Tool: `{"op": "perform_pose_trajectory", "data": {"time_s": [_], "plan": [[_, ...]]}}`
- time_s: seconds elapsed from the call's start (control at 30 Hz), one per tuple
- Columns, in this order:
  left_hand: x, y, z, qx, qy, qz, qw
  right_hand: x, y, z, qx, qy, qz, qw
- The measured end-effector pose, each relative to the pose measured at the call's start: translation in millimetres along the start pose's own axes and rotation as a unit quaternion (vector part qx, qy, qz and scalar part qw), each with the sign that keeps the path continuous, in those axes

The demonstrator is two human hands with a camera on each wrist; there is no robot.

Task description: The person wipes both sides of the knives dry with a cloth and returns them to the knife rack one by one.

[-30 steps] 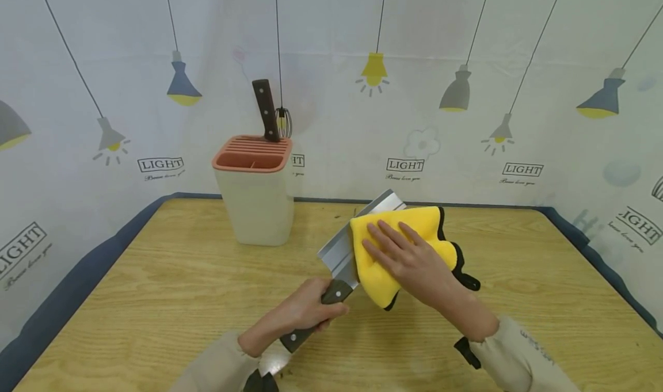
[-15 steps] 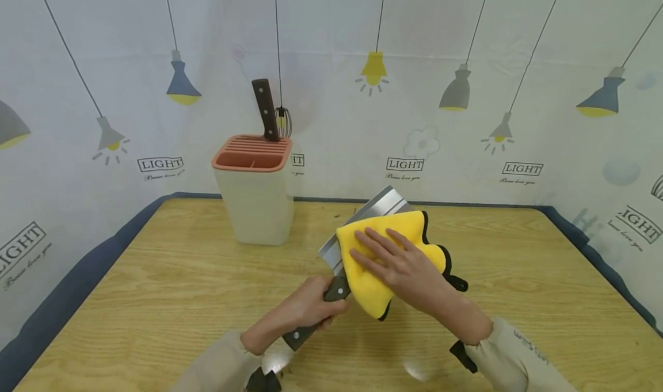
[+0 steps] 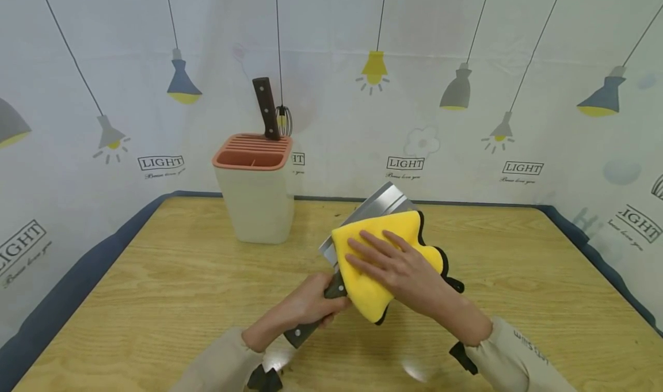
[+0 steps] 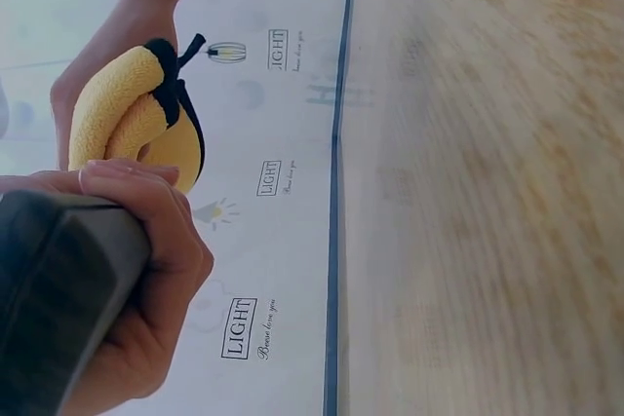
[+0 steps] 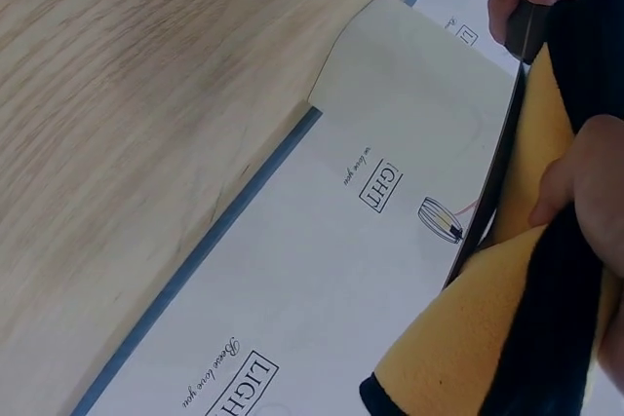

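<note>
My left hand (image 3: 311, 301) grips the dark riveted handle (image 3: 335, 288) of a cleaver, raised above the table. The broad steel blade of the cleaver (image 3: 382, 201) points up and to the right. A yellow cloth (image 3: 357, 288) with black edging covers the lower right part of the blade, close to the handle. My right hand (image 3: 396, 265) holds this cloth against the blade, fingers laid over it. In the right wrist view the thumb (image 5: 558, 190) presses the cloth from the other side. The left wrist view shows the left fingers (image 4: 161, 221) curled round the handle.
A pale knife block (image 3: 259, 208) with an orange slotted top stands at the back left of the wooden table (image 3: 171, 277). A dark-handled knife (image 3: 266, 109) sticks up from its slots. Behind hangs a white curtain (image 3: 331, 92) printed with lamps.
My right hand and the cloth have slid left and down along the blade toward the handle. More of the blade's far end now shows. The left hand has hardly moved.
</note>
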State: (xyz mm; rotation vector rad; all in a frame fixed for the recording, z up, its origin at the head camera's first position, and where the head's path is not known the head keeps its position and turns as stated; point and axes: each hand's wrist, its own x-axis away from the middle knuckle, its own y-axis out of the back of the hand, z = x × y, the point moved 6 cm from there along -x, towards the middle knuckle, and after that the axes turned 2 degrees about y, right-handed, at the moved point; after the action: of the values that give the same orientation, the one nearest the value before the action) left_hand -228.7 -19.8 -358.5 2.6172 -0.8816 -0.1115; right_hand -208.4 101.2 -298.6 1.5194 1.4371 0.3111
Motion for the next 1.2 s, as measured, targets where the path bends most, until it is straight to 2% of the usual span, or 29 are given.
{"op": "perform_pose_trajectory", "data": {"time_s": [0.27,0.57,0.93,1.2], "plan": [[0.7,-0.6,0.7,0.021,-0.001,0.006,0.9998,2,0,2,-0.017,0.018,-0.015,1.0],[0.6,0.0,1.5,0.023,-0.007,0.001,0.9997,6,1,3,-0.012,0.028,-0.011,0.999],[2.5,2.8,1.2,0.027,-0.006,-0.004,0.9996,11,-2,-7,-0.005,0.002,0.001,1.0],[4.2,3.8,0.6,0.024,-0.006,-0.01,0.9996,17,-3,-19,0.0,-0.028,-0.004,1.0]]}}
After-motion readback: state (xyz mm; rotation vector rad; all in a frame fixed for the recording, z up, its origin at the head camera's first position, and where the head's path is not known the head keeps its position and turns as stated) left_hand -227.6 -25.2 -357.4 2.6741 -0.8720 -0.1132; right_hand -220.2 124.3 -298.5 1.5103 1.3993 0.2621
